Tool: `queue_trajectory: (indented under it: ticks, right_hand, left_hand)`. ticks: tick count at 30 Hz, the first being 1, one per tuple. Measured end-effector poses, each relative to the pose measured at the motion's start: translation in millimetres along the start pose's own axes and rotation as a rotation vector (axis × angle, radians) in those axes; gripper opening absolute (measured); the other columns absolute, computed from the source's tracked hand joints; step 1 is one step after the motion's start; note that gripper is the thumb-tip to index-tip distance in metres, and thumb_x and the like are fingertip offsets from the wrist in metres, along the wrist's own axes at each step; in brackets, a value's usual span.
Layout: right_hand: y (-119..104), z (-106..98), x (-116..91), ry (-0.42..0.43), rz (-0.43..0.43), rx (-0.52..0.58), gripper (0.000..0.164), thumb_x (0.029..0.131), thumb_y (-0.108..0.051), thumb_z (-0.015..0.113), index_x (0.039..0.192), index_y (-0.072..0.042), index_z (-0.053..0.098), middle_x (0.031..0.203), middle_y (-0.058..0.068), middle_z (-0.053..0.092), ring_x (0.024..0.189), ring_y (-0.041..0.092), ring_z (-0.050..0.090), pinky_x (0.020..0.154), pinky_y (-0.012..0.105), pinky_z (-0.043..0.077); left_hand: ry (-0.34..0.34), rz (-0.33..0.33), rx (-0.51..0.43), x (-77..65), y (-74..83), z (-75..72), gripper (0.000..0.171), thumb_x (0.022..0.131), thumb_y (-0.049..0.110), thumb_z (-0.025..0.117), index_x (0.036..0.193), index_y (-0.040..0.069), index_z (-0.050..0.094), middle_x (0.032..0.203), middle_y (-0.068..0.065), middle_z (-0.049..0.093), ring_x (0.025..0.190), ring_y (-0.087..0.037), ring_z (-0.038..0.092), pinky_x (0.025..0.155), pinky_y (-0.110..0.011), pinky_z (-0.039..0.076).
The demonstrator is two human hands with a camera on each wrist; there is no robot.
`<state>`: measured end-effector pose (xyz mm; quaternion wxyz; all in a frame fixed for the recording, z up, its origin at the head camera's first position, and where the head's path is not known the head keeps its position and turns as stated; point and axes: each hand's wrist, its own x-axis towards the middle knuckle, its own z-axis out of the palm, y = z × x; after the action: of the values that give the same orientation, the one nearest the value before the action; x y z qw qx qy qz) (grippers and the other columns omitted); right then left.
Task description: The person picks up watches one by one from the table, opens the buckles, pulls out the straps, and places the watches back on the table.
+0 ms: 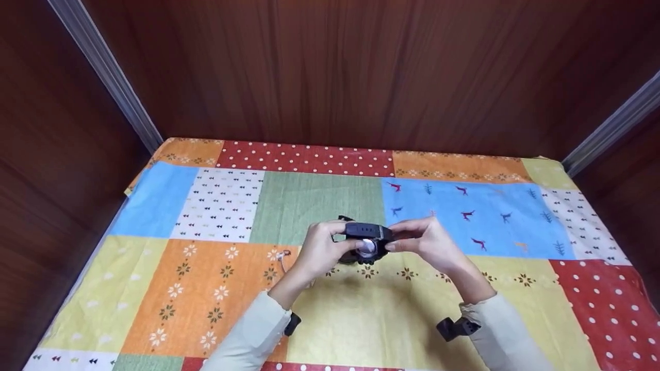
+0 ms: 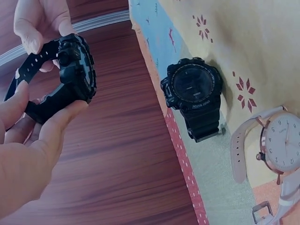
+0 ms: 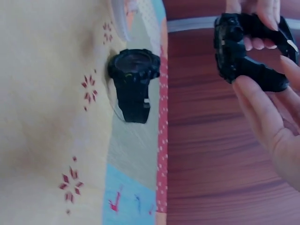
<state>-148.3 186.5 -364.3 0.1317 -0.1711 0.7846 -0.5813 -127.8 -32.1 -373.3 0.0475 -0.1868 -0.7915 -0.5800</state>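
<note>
Both hands hold a black sports watch [image 1: 361, 230] up above the table, its strap bent into a loop. My left hand [image 1: 320, 248] grips it from the left; in the left wrist view its fingers lie along the strap and case of that watch [image 2: 75, 70]. From the other side my right hand [image 1: 430, 243] pinches it, with one fingertip at the case in the right wrist view. A second black sports watch [image 2: 191, 84] lies face up on the cloth below. Beside it is a watch with a white dial, rose-gold case and pale strap [image 2: 282, 140].
A patchwork-print cloth [image 1: 206, 299] covers the table. Dark wood panels [image 1: 330, 72] rise behind and at both sides, with metal strips [image 1: 108, 67] at the corners. The pale watch's buckle [image 1: 283, 254] shows left of the left hand.
</note>
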Motion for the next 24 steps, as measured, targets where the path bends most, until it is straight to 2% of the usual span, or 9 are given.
queue_trajectory:
  ticks: [4, 8, 11, 18, 24]
  right_hand:
    - [-6, 3, 0, -0.004, -0.046, -0.107, 0.029, 0.076, -0.004, 0.071, 0.104, 0.005, 0.066, 0.096, 0.016, 0.066, 0.082, 0.021, 0.064, 0.075, 0.029, 0.052]
    - [-11, 7, -1, 0.012, -0.108, -0.222, 0.029, 0.078, -0.004, 0.070, 0.105, 0.004, 0.066, 0.099, 0.015, 0.066, 0.082, 0.022, 0.063, 0.071, 0.026, 0.052]
    - [-12, 9, -1, 0.026, -0.136, -0.267, 0.025, 0.077, -0.002, 0.070, 0.102, 0.005, 0.067, 0.097, 0.016, 0.066, 0.081, 0.023, 0.063, 0.070, 0.025, 0.051]
    - [-13, 10, -2, 0.037, -0.130, -0.260, 0.024, 0.077, -0.003, 0.071, 0.099, 0.005, 0.067, 0.095, 0.016, 0.067, 0.080, 0.023, 0.064, 0.070, 0.025, 0.052]
    - [-11, 10, -2, 0.033, -0.112, -0.247, 0.025, 0.076, -0.003, 0.071, 0.099, 0.005, 0.067, 0.094, 0.017, 0.067, 0.080, 0.023, 0.064, 0.070, 0.025, 0.052]
  left_hand:
    - [0.008, -0.048, -0.004, -0.5, 2.3, 1.9, 0.018, 0.074, 0.009, 0.074, 0.091, 0.005, 0.072, 0.088, -0.004, 0.068, 0.085, -0.015, 0.062, 0.076, -0.028, 0.049]
    - [0.012, -0.061, 0.031, -0.1, 4.7, 3.3, 0.020, 0.074, 0.010, 0.075, 0.093, 0.005, 0.071, 0.089, -0.005, 0.068, 0.086, -0.017, 0.061, 0.078, -0.029, 0.048]
    - [0.008, -0.064, 0.063, 0.3, 5.8, 3.6, 0.023, 0.073, 0.011, 0.075, 0.095, 0.005, 0.070, 0.091, -0.004, 0.068, 0.088, -0.017, 0.061, 0.078, -0.029, 0.048]
    - [0.001, -0.096, 0.071, 0.7, 7.0, 3.8, 0.027, 0.072, 0.014, 0.077, 0.096, 0.007, 0.069, 0.091, -0.002, 0.066, 0.086, -0.015, 0.059, 0.077, -0.029, 0.048]
    - [0.012, -0.055, 0.082, 0.5, 5.9, 3.9, 0.026, 0.071, 0.011, 0.077, 0.095, 0.004, 0.069, 0.091, -0.003, 0.066, 0.087, -0.017, 0.060, 0.078, -0.029, 0.048]
